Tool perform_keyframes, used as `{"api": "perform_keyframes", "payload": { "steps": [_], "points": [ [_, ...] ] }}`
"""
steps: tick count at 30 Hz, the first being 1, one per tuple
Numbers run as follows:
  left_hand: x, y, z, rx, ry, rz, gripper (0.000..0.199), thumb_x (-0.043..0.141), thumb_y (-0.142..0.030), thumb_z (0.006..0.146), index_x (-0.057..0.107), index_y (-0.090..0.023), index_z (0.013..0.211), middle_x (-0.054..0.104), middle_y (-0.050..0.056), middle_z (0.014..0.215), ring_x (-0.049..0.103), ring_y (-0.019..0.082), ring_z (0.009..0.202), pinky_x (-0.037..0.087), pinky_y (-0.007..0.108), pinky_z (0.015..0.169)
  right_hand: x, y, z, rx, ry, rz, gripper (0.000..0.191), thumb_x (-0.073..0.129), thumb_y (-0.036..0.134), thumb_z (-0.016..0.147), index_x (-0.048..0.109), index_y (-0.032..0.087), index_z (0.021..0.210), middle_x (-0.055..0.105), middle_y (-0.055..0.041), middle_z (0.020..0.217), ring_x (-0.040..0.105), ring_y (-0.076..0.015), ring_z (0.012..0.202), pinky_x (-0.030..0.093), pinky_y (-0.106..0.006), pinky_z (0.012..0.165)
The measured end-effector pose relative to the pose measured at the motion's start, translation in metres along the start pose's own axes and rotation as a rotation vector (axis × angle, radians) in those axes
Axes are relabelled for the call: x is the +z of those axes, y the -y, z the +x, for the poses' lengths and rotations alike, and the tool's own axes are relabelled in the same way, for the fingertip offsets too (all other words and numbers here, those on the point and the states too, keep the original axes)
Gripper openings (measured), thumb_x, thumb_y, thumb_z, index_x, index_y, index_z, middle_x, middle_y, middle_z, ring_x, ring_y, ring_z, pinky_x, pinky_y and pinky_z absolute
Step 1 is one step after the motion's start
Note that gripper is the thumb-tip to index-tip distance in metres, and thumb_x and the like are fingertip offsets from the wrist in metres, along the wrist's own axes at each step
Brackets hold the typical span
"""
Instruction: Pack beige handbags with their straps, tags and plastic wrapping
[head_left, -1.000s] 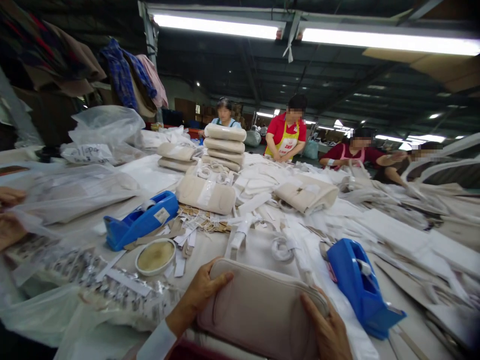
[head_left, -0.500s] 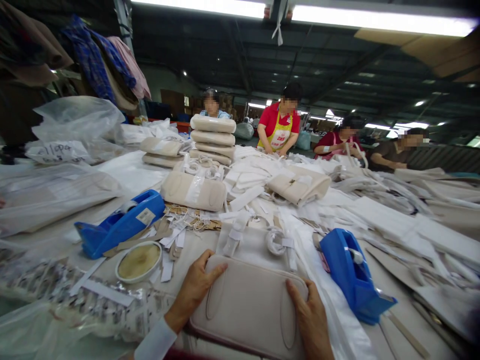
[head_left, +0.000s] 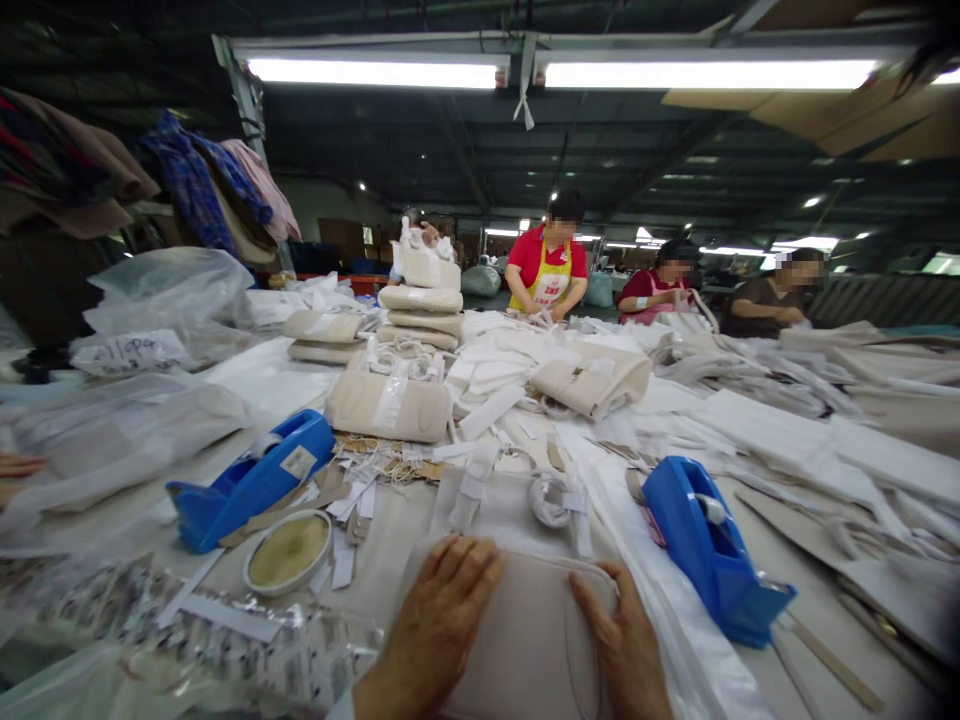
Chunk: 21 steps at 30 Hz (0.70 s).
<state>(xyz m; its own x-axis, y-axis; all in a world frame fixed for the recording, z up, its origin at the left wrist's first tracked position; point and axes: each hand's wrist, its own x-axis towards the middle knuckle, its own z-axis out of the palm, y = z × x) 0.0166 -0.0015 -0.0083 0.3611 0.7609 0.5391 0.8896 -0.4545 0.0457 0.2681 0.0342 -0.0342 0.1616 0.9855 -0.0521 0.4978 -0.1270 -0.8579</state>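
A beige bag [head_left: 529,610] lies in front of me at the bottom centre, its upper part spread beyond it with a wrapped ring-like strap coil [head_left: 550,500] on top. My left hand [head_left: 442,620] rests flat over the bag's left part, palm down, fingers stretched forward. At the bag's right edge my right hand [head_left: 622,635] grips the corner, thumb on top and fingers around the side. The bag's left edge is partly hidden under my left hand.
Blue tape dispensers stand at left [head_left: 251,480] and right [head_left: 712,550]. A round dish [head_left: 288,552] sits beside paper tags [head_left: 360,505]. Beyond are a wrapped bag [head_left: 390,405], stacked bags [head_left: 420,300] and co-workers. Another person's hand [head_left: 19,475] shows at far left.
My left hand has gone from gripping the bag's left corner to lying flat on its top. The view has tilted slightly. Another bundle now tops the far stack.
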Motion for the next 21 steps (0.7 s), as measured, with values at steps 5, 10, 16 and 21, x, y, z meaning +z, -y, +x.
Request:
{"api": "perform_keyframes", "payload": {
  "steps": [5, 10, 16, 21],
  "points": [
    [0.005, -0.004, 0.003, 0.038, 0.174, -0.024, 0.055, 0.048, -0.009, 0.091, 0.04, -0.02, 0.144, 0.055, 0.006, 0.136, 0.047, 0.024, 0.122, 0.041, 0.041, 0.107, -0.012, 0.014, -0.01, -0.226, -0.059, -0.477, 0.046, 0.043, 0.052, 0.09, 0.051, 0.023, 0.125, 0.062, -0.0133, 0.116, 0.063, -0.0332, 0.095, 0.048, -0.043, 0.074],
    [0.007, -0.003, 0.005, -0.017, 0.22, -0.122, 0.054, 0.047, -0.009, 0.092, 0.041, -0.025, 0.143, 0.056, 0.004, 0.136, 0.048, 0.025, 0.121, 0.042, 0.045, 0.106, 0.005, 0.076, -0.003, -0.661, -0.09, -0.611, 0.033, 0.039, 0.01, 0.088, 0.061, 0.021, 0.109, 0.061, -0.0101, 0.116, 0.057, -0.0264, 0.107, 0.044, -0.039, 0.091],
    [-0.002, 0.014, 0.007, -0.198, -0.036, -0.383, 0.031, 0.049, -0.018, 0.092, 0.056, -0.025, 0.121, 0.06, 0.007, 0.119, 0.055, 0.023, 0.113, 0.05, 0.038, 0.097, 0.07, 0.103, 0.034, -0.589, 0.185, -0.631, 0.042, 0.037, -0.009, 0.074, 0.061, 0.016, 0.097, 0.063, -0.0079, 0.102, 0.064, -0.0185, 0.085, 0.045, -0.026, 0.071],
    [0.004, 0.028, 0.049, -0.56, -0.325, -0.462, 0.039, 0.066, -0.038, 0.079, 0.053, -0.019, 0.11, 0.058, 0.01, 0.108, 0.056, 0.03, 0.105, 0.048, 0.05, 0.093, 0.082, 0.088, 0.038, -0.586, 0.151, -0.613, 0.04, 0.033, -0.007, 0.082, 0.061, 0.015, 0.101, 0.062, -0.0093, 0.105, 0.064, -0.02, 0.09, 0.048, -0.027, 0.075]
  ]
}}
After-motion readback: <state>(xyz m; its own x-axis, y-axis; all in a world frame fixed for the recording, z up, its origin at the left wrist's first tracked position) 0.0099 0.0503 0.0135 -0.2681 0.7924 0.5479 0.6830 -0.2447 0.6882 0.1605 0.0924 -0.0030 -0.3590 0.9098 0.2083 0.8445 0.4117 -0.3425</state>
